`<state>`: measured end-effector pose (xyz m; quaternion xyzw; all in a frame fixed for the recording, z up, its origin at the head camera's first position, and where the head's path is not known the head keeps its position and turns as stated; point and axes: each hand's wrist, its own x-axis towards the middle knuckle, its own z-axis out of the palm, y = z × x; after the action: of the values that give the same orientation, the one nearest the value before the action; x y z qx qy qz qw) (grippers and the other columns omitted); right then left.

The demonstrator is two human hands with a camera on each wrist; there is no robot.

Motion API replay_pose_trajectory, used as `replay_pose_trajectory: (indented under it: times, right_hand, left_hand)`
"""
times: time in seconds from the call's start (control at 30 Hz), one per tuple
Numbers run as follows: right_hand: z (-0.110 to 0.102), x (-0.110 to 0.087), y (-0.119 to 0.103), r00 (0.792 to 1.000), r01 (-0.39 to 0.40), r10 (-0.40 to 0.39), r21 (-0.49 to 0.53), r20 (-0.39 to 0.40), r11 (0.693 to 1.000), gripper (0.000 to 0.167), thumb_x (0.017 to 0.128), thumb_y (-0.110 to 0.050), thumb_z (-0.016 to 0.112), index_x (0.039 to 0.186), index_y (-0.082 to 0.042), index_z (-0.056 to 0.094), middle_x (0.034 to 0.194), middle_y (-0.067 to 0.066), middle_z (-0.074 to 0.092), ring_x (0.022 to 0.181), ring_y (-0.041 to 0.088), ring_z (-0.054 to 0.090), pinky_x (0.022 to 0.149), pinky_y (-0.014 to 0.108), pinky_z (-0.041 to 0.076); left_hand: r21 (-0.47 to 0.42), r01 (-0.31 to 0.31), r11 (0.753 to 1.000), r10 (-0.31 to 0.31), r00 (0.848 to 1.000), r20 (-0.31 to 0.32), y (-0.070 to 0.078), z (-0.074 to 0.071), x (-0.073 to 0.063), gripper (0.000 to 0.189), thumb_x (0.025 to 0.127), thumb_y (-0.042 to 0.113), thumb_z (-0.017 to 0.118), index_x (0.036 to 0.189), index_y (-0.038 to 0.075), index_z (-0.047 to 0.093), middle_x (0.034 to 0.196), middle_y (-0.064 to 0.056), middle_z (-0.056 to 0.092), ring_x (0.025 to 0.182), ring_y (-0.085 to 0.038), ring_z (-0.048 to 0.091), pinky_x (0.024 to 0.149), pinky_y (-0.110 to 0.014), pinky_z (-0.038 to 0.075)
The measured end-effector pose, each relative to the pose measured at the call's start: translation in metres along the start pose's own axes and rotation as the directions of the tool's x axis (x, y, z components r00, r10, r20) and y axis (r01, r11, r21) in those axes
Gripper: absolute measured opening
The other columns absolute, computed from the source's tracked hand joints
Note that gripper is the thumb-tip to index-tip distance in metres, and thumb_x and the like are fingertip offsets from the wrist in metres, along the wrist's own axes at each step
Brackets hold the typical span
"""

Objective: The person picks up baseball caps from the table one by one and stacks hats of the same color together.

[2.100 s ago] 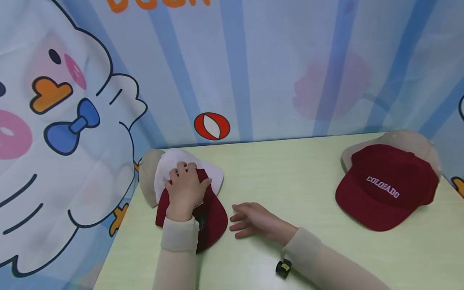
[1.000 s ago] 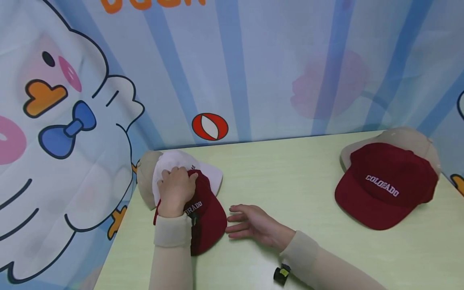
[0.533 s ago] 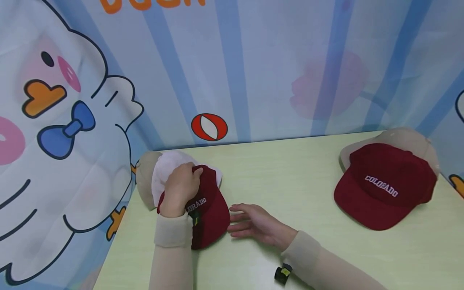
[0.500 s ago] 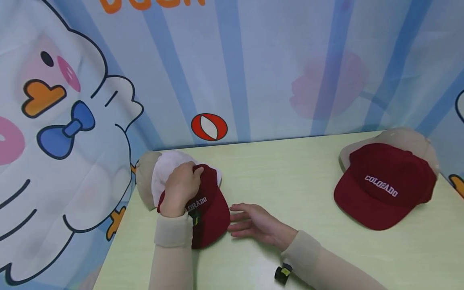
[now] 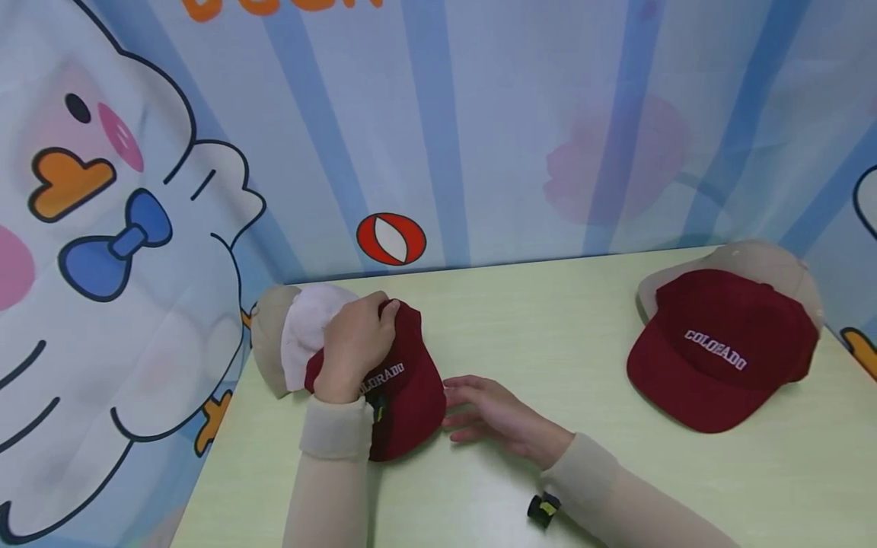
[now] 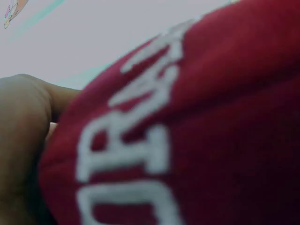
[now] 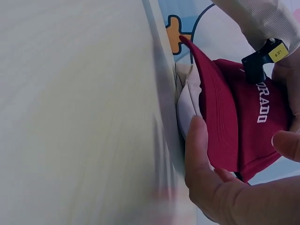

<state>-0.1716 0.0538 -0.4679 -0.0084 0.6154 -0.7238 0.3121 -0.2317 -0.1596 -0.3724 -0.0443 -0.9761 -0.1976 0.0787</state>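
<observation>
My left hand (image 5: 359,339) pinches the crown of a maroon baseball cap (image 5: 414,407) with white lettering on its front. In the left wrist view the cap's lettering (image 6: 126,154) fills most of the picture. The cap overlaps a white cap (image 5: 304,335), behind which sits a beige cap (image 5: 266,335). My right hand (image 5: 507,418) is open beside the maroon cap's brim, fingertips right at its edge. The right wrist view shows the brim (image 7: 215,117) raised off the table, with the index finger close under it and the thumb apart from the crown.
At the right of the table (image 5: 541,320), another maroon cap (image 5: 719,380) lettered COLORADO lies over a beige cap (image 5: 774,262). A printed cloth backdrop (image 5: 507,137) stands along the table's back edge and left side. Each wrist wears a small black camera (image 5: 543,510).
My left hand has gone from resting spread on the cap to gripping its crown. The maroon cap has shifted up and right, covering the white cap's brim. My right hand stays near the brim.
</observation>
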Motion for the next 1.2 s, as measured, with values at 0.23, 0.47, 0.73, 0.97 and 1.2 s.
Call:
replay_pose_trajectory:
  times: [0.23, 0.47, 0.73, 0.97, 1.2]
  right_hand:
    - [-0.01, -0.005, -0.008, 0.999, 0.031, -0.031, -0.145, 0.007, 0.989, 0.054, 0.101, -0.025, 0.059, 0.148, 0.0, 0.048, 0.134, 0.018, 0.066, 0.103, 0.028, 0.073, 0.085, 0.041, 0.062]
    - [-0.023, -0.006, -0.02, 0.994, 0.09, -0.107, -0.323, -0.035, 0.942, 0.049, 0.103, -0.03, 0.058, 0.145, -0.003, 0.053, 0.132, 0.016, 0.068, 0.11, 0.026, 0.07, 0.088, 0.042, 0.061]
    - [-0.037, -0.008, -0.041, 0.959, 0.186, -0.259, -0.427, -0.117, 0.885, 0.054, 0.107, -0.035, 0.054, 0.154, -0.01, 0.046, 0.152, 0.016, 0.054, 0.138, 0.035, 0.054, 0.108, 0.048, 0.051]
    - [-0.04, -0.011, -0.055, 0.911, 0.299, -0.394, -0.459, -0.125, 0.837, 0.056, 0.107, -0.037, 0.056, 0.159, -0.019, 0.041, 0.164, 0.005, 0.041, 0.156, 0.028, 0.031, 0.124, 0.056, 0.031]
    - [-0.042, -0.013, -0.059, 0.869, 0.371, -0.484, -0.508, -0.105, 0.777, 0.052, 0.109, -0.033, 0.052, 0.157, -0.015, 0.042, 0.165, 0.01, 0.038, 0.159, 0.03, 0.024, 0.127, 0.06, 0.019]
  left_hand:
    - [-0.024, -0.044, 0.999, 0.044, 0.999, -0.004, 0.008, 0.003, 0.002, 0.026, 0.107, 0.032, 0.053, 0.1, 0.014, 0.071, 0.083, -0.006, 0.068, 0.077, -0.024, 0.062, 0.07, -0.042, 0.051]
    - [-0.049, -0.1, 0.994, 0.1, 0.995, 0.006, 0.023, 0.002, 0.003, 0.027, 0.107, 0.033, 0.054, 0.107, 0.015, 0.075, 0.093, -0.007, 0.074, 0.082, -0.025, 0.065, 0.074, -0.043, 0.054]
    - [-0.069, -0.16, 0.985, 0.162, 0.986, 0.022, 0.042, 0.009, 0.003, 0.024, 0.107, 0.031, 0.056, 0.103, 0.015, 0.074, 0.085, -0.004, 0.071, 0.074, -0.021, 0.062, 0.068, -0.04, 0.053]
    - [-0.071, -0.23, 0.971, 0.235, 0.97, 0.064, 0.061, 0.021, 0.001, 0.024, 0.107, 0.031, 0.055, 0.102, 0.017, 0.073, 0.079, 0.0, 0.068, 0.071, -0.017, 0.061, 0.065, -0.038, 0.05]
    - [-0.071, -0.3, 0.951, 0.307, 0.944, 0.117, 0.08, 0.03, -0.002, 0.026, 0.108, 0.032, 0.054, 0.113, 0.016, 0.074, 0.085, 0.0, 0.071, 0.078, -0.018, 0.064, 0.07, -0.039, 0.054]
